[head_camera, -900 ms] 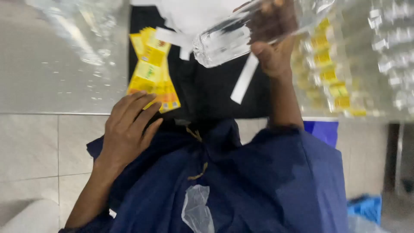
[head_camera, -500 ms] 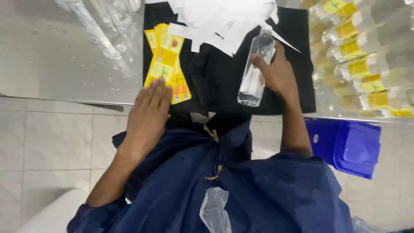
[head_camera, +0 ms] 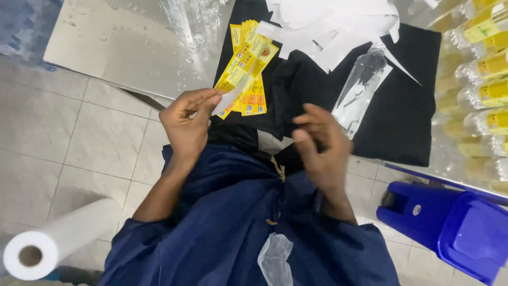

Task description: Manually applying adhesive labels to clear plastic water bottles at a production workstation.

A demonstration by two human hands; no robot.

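Observation:
My left hand (head_camera: 188, 122) pinches one yellow label (head_camera: 233, 87) by its near end, lifted off a fanned stack of yellow labels (head_camera: 253, 58) on a black cloth (head_camera: 402, 111). My right hand (head_camera: 320, 145) hovers in front of my chest, fingers loosely apart and holding nothing. A clear, unlabelled plastic bottle (head_camera: 360, 90) lies on the cloth just beyond my right hand, not touched. White backing strips (head_camera: 328, 24) are piled at the cloth's far side.
Rows of labelled bottles (head_camera: 484, 69) lie on the steel table (head_camera: 121, 47) at the right. Clear bottles (head_camera: 185, 18) stand at the far left. A blue bin (head_camera: 450, 228) is on the floor to the right, a white paper roll (head_camera: 58, 241) at lower left.
My right hand laid the clear bottle on the cloth and let go, then drew back toward me. My left hand picked one label off the stack.

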